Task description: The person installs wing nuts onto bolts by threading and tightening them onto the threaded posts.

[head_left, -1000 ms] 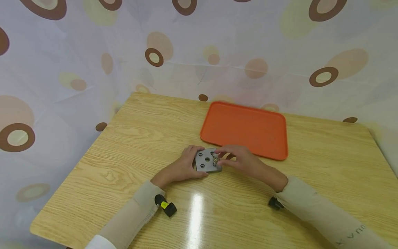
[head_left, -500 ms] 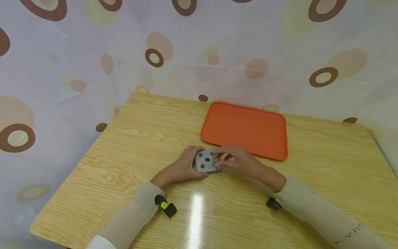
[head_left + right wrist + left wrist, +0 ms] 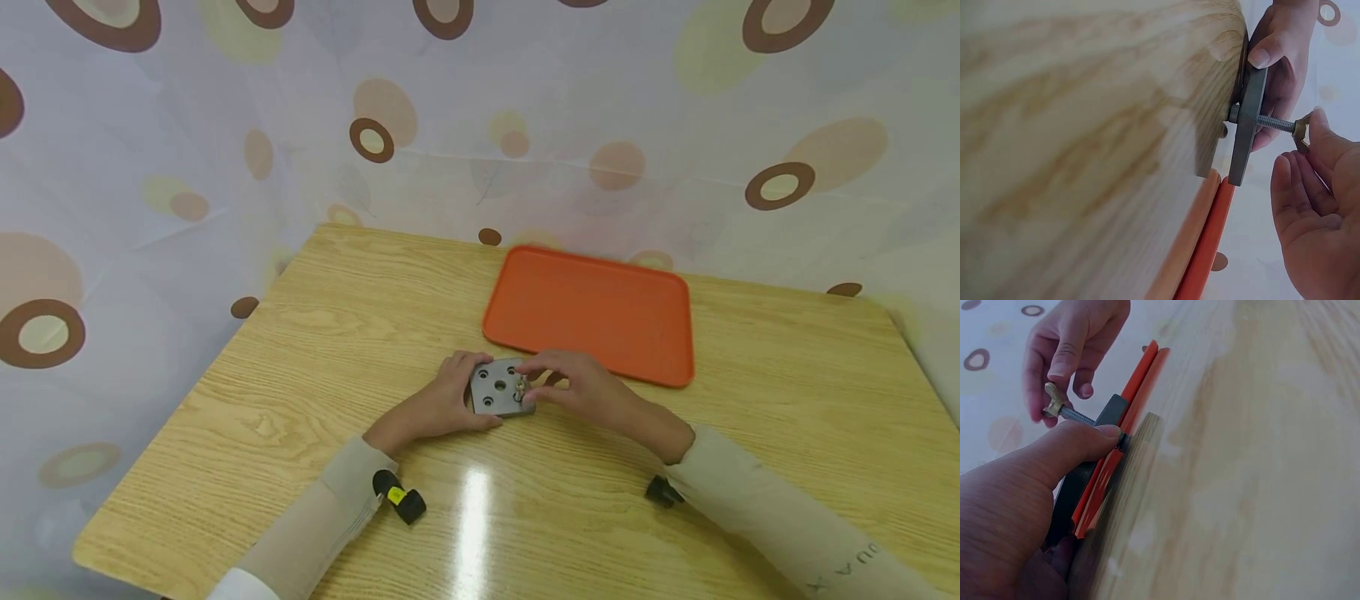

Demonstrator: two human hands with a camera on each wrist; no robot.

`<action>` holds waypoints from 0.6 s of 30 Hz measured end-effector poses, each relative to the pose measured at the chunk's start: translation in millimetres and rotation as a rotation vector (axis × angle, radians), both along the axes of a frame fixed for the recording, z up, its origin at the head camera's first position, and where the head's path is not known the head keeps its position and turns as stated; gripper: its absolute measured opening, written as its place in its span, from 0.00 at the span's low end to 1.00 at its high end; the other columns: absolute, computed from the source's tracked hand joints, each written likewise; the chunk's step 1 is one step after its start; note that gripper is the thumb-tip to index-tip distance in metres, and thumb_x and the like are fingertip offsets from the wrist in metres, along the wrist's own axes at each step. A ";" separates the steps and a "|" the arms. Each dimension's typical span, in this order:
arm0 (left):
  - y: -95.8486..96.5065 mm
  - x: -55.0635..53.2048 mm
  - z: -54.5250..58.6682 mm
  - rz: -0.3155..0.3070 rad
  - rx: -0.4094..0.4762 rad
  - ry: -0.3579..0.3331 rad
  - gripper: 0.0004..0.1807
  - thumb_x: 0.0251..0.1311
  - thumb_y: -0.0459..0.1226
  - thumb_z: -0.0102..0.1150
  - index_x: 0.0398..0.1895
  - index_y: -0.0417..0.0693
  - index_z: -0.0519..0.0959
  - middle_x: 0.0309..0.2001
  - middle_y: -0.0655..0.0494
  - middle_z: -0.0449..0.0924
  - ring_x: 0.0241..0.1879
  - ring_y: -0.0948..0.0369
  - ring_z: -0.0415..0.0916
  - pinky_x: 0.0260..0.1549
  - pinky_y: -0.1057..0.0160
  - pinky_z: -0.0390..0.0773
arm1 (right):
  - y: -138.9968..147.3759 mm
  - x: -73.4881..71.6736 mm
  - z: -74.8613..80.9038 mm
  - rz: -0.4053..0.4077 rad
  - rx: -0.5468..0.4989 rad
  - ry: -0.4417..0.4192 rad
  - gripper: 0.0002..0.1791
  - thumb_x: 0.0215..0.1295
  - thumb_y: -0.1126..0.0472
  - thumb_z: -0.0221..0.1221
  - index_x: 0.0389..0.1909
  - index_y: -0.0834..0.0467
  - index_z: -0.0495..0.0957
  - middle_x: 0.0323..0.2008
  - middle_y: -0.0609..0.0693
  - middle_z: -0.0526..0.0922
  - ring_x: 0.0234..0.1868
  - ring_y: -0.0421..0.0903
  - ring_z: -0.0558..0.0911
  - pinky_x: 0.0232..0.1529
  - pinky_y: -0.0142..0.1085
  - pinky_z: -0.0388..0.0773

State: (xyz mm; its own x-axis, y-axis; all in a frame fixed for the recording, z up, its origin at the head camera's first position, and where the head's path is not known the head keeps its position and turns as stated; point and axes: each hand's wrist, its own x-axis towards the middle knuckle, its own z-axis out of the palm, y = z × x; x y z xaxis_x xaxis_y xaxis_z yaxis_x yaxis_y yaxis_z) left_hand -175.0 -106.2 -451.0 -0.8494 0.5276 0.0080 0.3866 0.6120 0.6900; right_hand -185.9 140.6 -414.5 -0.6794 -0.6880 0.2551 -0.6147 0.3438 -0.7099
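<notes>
A grey metal plate (image 3: 491, 389) with several holes is held by its left edges in my left hand (image 3: 444, 400), the thumb along the near side. Through one hole near its right side rises a threaded bolt (image 3: 1276, 124), its head showing under the plate in the right wrist view. A brass wing nut (image 3: 1300, 133) sits at the bolt's upper end, well above the plate. My right hand (image 3: 585, 387) pinches the wing nut's wings with thumb and fingertips. In the left wrist view the plate appears edge-on, close over the table.
An orange tray (image 3: 592, 312) lies just behind the hands on the wooden table (image 3: 360, 317). A patterned curtain (image 3: 450, 100) hangs along the table's far and left sides. Small black devices are strapped at both sleeved wrists.
The right hand's fingers shifted slightly left, then back right, and the wing nut's wings stand at a different angle. The left hand and plate have stayed put.
</notes>
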 end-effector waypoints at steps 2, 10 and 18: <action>0.3 0.3 0.5 0.000 0.000 -0.006 0.47 0.46 0.54 0.68 0.67 0.51 0.56 0.57 0.54 0.58 0.49 0.60 0.58 0.47 0.60 0.64 | 1.2 0.6 0.3 -0.011 0.007 0.003 0.21 0.53 0.63 0.65 0.49 0.61 0.78 0.45 0.50 0.81 0.39 0.44 0.81 0.40 0.34 0.76; 0.7 -0.5 -0.1 0.004 -0.001 -0.003 0.47 0.46 0.53 0.68 0.67 0.50 0.56 0.57 0.54 0.58 0.50 0.60 0.58 0.48 0.60 0.63 | 4.3 1.1 1.2 -0.046 0.029 0.021 0.15 0.57 0.66 0.63 0.47 0.60 0.80 0.41 0.45 0.81 0.40 0.39 0.79 0.40 0.34 0.76; 1.1 0.6 2.0 0.003 0.001 -0.010 0.47 0.45 0.54 0.69 0.67 0.50 0.56 0.58 0.53 0.58 0.50 0.60 0.58 0.49 0.60 0.63 | 7.2 2.1 1.8 -0.076 0.045 0.053 0.12 0.60 0.67 0.60 0.45 0.57 0.81 0.41 0.44 0.82 0.40 0.38 0.79 0.39 0.34 0.76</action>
